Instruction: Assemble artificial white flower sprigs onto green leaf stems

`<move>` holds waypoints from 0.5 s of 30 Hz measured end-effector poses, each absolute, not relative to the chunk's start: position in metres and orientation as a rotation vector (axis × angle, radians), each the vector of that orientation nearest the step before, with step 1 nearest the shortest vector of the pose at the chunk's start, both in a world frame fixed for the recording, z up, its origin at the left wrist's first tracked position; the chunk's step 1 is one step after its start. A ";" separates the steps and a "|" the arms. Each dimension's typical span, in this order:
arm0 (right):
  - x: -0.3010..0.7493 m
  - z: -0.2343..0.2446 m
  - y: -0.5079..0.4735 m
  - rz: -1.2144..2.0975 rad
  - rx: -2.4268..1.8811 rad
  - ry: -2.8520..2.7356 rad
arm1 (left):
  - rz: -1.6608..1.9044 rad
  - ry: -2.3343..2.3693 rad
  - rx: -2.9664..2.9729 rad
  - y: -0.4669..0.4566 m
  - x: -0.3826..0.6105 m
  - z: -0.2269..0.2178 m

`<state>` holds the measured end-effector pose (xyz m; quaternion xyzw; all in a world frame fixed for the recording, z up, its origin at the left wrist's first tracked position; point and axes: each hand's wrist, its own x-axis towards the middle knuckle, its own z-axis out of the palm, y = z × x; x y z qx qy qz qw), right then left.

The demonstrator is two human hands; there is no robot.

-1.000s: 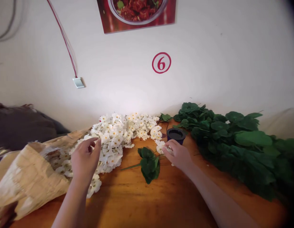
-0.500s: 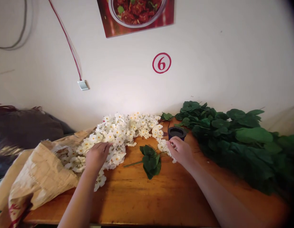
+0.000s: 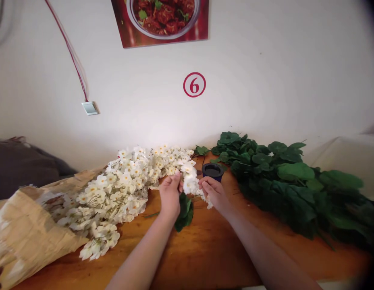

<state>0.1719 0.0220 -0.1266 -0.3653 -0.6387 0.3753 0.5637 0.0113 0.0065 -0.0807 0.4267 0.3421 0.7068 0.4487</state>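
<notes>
My left hand (image 3: 170, 194) and my right hand (image 3: 215, 193) meet over the middle of the wooden table (image 3: 211, 253), both pinched on a small sprig of white flowers (image 3: 191, 184). A green leaf sprig (image 3: 185, 209) lies on the table just under my left hand. A small dark cup (image 3: 212, 171) stands right behind my right hand. The big heap of white flowers (image 3: 126, 185) lies to the left of my hands.
Brown wrapping paper (image 3: 26, 233) lies under the flower heap at the left. A long pile of green leafy branches (image 3: 283, 177) runs along the right side. The white wall (image 3: 265, 80) behind carries a red number 6 sticker and a food poster.
My left hand left the flower heap and moved right to join my right hand at the white sprig. The sprig now sits lifted between both hands.
</notes>
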 end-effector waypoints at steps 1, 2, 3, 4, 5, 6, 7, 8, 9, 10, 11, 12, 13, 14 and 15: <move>0.170 -0.127 0.022 0.955 -0.813 -1.486 | 1.706 0.866 1.103 0.011 0.018 -0.092; 0.168 -0.127 0.022 1.007 -0.787 -1.476 | 1.681 0.889 1.150 0.014 0.022 -0.103; 0.166 -0.127 0.022 1.037 -0.786 -1.473 | 1.659 0.928 1.209 0.015 0.024 -0.113; 0.164 -0.127 0.022 1.045 -0.806 -1.474 | 1.644 0.962 1.268 0.015 0.025 -0.121; 0.162 -0.127 0.022 1.035 -0.836 -1.473 | 1.633 0.987 1.319 0.014 0.025 -0.127; 0.161 -0.127 0.023 1.014 -0.864 -1.471 | 1.617 1.005 1.363 0.013 0.024 -0.132; 0.161 -0.128 0.024 0.988 -0.881 -1.466 | 1.603 1.017 1.397 0.011 0.024 -0.135; 0.162 -0.129 0.026 0.964 -0.886 -1.459 | 1.589 1.025 1.419 0.010 0.023 -0.138; 0.163 -0.129 0.027 0.947 -0.885 -1.457 | 1.576 1.028 1.430 0.009 0.023 -0.139; 0.164 -0.130 0.029 0.931 -0.883 -1.463 | 1.565 1.029 1.432 0.008 0.023 -0.140; 0.165 -0.130 0.030 0.909 -0.882 -1.477 | 1.556 1.028 1.428 0.008 0.023 -0.140; 0.167 -0.130 0.032 0.878 -0.882 -1.499 | 1.549 1.025 1.420 0.008 0.024 -0.140; 0.168 -0.130 0.032 0.838 -0.878 -1.530 | 1.543 1.019 1.412 0.009 0.024 -0.141; 0.168 -0.129 0.033 0.793 -0.874 -1.560 | 1.540 1.010 1.406 0.010 0.024 -0.141; 0.169 -0.129 0.032 0.752 -0.876 -1.580 | 1.539 1.000 1.402 0.011 0.024 -0.141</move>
